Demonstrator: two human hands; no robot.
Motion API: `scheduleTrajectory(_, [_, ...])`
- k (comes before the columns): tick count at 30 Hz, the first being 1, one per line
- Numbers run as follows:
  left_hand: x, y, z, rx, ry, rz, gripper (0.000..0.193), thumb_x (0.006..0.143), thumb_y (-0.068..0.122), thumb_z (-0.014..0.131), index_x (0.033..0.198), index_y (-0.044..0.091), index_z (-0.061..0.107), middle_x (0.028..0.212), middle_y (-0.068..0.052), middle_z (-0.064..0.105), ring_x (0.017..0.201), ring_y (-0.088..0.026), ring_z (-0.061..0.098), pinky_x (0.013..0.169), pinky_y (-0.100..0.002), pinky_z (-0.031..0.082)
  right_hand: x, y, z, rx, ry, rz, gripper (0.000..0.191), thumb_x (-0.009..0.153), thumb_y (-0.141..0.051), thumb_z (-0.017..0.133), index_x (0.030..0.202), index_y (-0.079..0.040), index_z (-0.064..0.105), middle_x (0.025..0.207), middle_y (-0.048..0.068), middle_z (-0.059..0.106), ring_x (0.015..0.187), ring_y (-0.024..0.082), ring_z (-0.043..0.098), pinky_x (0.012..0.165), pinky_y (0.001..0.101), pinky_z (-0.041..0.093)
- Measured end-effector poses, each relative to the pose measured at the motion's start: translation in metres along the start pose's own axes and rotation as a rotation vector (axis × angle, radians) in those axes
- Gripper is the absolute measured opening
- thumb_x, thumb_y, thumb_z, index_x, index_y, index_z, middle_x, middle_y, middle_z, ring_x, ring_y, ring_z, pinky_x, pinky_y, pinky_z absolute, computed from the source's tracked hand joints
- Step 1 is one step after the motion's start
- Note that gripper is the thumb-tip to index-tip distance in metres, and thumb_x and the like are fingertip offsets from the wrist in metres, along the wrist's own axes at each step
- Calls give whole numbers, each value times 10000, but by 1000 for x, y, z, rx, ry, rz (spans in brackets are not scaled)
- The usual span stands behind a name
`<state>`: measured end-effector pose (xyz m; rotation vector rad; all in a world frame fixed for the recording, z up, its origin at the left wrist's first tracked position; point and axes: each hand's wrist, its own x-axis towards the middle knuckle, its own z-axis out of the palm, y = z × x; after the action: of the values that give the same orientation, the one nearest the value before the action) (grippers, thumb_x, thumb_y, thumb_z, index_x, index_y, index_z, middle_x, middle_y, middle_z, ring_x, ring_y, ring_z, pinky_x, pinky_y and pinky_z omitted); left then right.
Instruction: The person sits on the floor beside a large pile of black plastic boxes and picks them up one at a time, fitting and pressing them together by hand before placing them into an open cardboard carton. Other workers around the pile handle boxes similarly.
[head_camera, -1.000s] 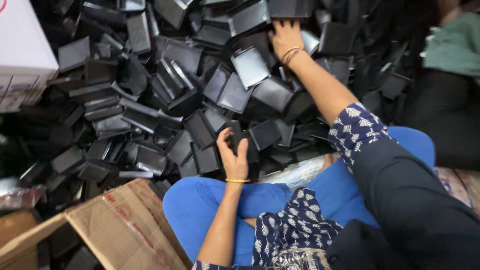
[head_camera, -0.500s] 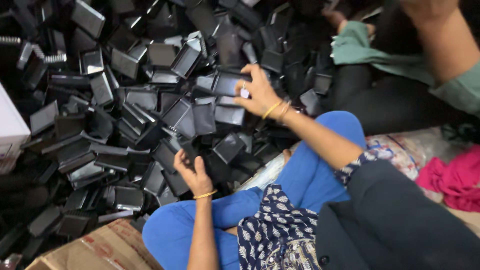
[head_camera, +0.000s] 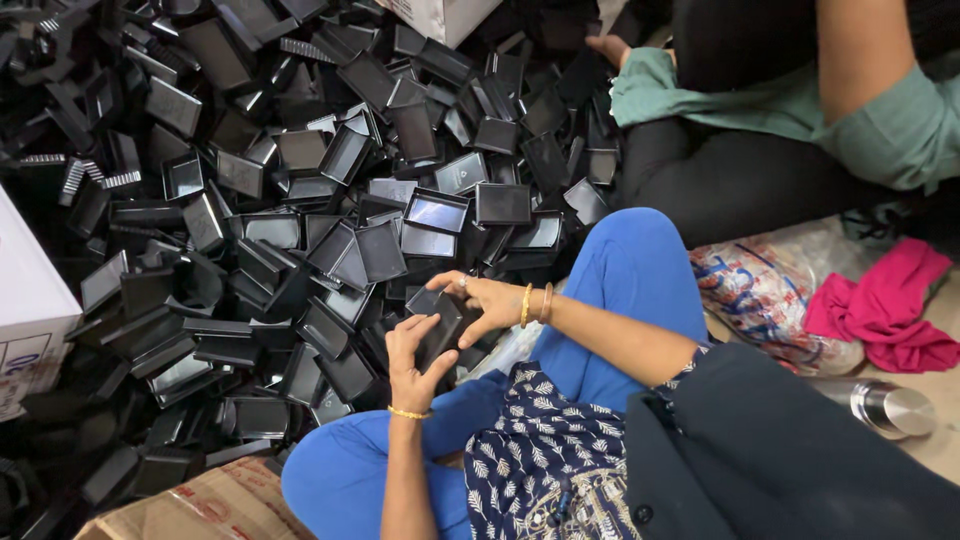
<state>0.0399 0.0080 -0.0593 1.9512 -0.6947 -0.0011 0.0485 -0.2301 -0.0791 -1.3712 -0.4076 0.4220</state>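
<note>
Two hands meet on one small black rectangular plastic tray (head_camera: 437, 322) above the blue-clad knees: left hand (head_camera: 412, 358) grips its near edge, right hand (head_camera: 490, 300) clasps its far side. Large heap of loose black trays (head_camera: 300, 210) lies unsorted on the floor beyond; judged early.

the floor (head_camera: 945, 300) is covered at the left by a heap of black plastic trays (head_camera: 300, 200). to the right, a printed plastic bag (head_camera: 775, 290), a pink cloth (head_camera: 885, 305) and a steel bottle (head_camera: 885, 408) are laid on it. a cardboard box (head_camera: 190, 510) is seen at the bottom left and a white carton (head_camera: 30, 310) at the left edge.
</note>
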Motion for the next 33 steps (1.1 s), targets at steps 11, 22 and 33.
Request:
scheduleTrajectory(11, [5, 12, 5, -54, 177, 158, 553, 811, 260, 815, 1286, 58, 619, 1329, -158, 540, 1263, -319, 530, 1085, -403, 430, 14, 24, 10, 405, 133, -47, 535, 912, -95, 770, 1398, -56, 551, 1314, 54, 613, 1239, 161, 566, 1073, 324, 490])
scheduleTrajectory(22, [-9, -15, 0, -47, 429, -137, 314, 906, 60, 783, 1193, -9, 677, 928, -52, 738, 847, -71, 662, 783, -234, 535, 21, 33, 19, -97, 314, -87, 271, 934, -159, 775, 1149, -29, 671, 1026, 27, 703, 999, 95, 599, 921, 286, 506])
scheduleTrajectory(33, [-34, -39, -141, 24, 1282, -17, 281, 925, 103, 738, 1172, -2, 655, 1084, -88, 655, 961, -166, 655, 839, -294, 555, 24, 17, 0, -984, 557, -345, 668, 759, -305, 836, 1325, -78, 565, 1341, 186, 585, 1264, 370, 517, 1072, 487, 430])
